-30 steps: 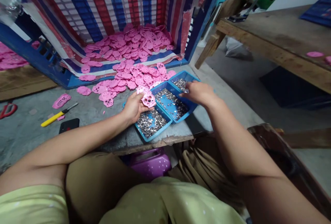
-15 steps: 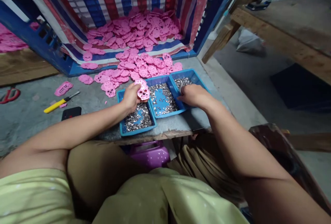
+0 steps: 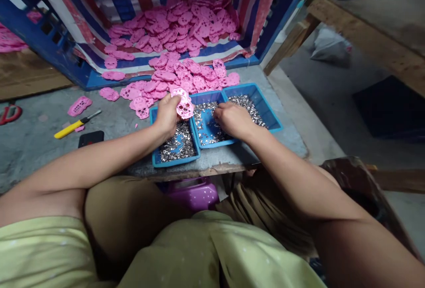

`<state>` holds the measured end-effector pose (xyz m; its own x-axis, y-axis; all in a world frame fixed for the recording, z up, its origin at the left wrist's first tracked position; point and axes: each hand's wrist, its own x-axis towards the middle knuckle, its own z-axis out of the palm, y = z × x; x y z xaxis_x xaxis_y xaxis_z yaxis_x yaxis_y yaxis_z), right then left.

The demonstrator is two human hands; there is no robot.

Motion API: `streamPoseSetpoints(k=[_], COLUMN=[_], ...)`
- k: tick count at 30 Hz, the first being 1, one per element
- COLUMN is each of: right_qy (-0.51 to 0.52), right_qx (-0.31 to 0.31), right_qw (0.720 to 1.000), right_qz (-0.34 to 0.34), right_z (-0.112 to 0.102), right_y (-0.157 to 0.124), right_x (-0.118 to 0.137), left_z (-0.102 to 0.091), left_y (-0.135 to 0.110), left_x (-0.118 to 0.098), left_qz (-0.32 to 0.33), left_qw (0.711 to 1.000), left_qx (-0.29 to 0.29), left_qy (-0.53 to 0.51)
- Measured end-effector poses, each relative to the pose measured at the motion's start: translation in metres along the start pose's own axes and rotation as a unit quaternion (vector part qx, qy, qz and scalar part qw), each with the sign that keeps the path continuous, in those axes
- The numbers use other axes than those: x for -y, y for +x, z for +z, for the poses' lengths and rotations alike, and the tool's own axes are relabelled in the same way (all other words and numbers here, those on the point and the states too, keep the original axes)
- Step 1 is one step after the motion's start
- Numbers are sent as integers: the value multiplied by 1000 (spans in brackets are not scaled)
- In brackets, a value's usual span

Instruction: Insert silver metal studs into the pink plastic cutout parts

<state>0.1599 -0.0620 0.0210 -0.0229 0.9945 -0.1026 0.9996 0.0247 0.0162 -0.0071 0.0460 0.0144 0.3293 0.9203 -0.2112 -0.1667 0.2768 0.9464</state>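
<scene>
My left hand [image 3: 167, 113] grips a pink plastic plate with cut-out holes [image 3: 183, 103], held above the left blue tray [image 3: 175, 162]. Over the middle blue tray [image 3: 217, 143] is my right hand [image 3: 234, 119], its fingers bent together and pointing down at the small silvery metal pieces [image 3: 202, 111]. Whether a piece is between those fingertips is hidden. The right blue tray [image 3: 275, 124] holds more of the same shiny pieces. Just behind the trays lies a loose heap of similar pink plates [image 3: 186, 77].
A blue crate [image 3: 262, 53] lined with striped cloth stands at the back, its pink plates spilling forward. To the left lie a yellow-handled screwdriver [image 3: 69, 130], a black flat object [image 3: 90, 138] and a red handle [image 3: 11, 113]. A wooden bench [image 3: 361, 31] stands at right.
My right hand has moved left from the right tray to the middle tray. My left hand still holds the pink plate in about the same place. The view has shifted slightly.
</scene>
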Motion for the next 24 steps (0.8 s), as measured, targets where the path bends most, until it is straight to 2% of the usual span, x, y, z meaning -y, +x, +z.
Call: streamPoseSetpoints(k=[4, 10, 15, 17, 19, 21, 24], right_qy=[-58, -74, -51, 19, 141, 287, 468], right_qx=[19, 46, 3, -20, -47, -84, -115], right_qw=[997, 995, 998, 1000, 988, 952, 874], right_qz=[-43, -48, -33, 6, 48, 69, 62], right_z=[9, 17, 14, 9, 4, 1, -1], right_y=[13, 20, 19, 16, 12, 6, -3], right_x=[5, 12, 9, 4, -2, -7, -8], left_z=[6, 7, 6, 5, 5, 5, 6], left_y=[-7, -13, -16, -16, -16, -18, -23], left_x=[-4, -4, -8, -9, -9, -7, -5], left_qz=[-5, -39, -72, -73, -71, -77, -85], left_qw=[1000, 998, 995, 995, 994, 992, 984], left_qx=[16, 48, 64, 68, 77, 102, 154], left_qy=[-20, -22, -10, -15, -9, 5, 26])
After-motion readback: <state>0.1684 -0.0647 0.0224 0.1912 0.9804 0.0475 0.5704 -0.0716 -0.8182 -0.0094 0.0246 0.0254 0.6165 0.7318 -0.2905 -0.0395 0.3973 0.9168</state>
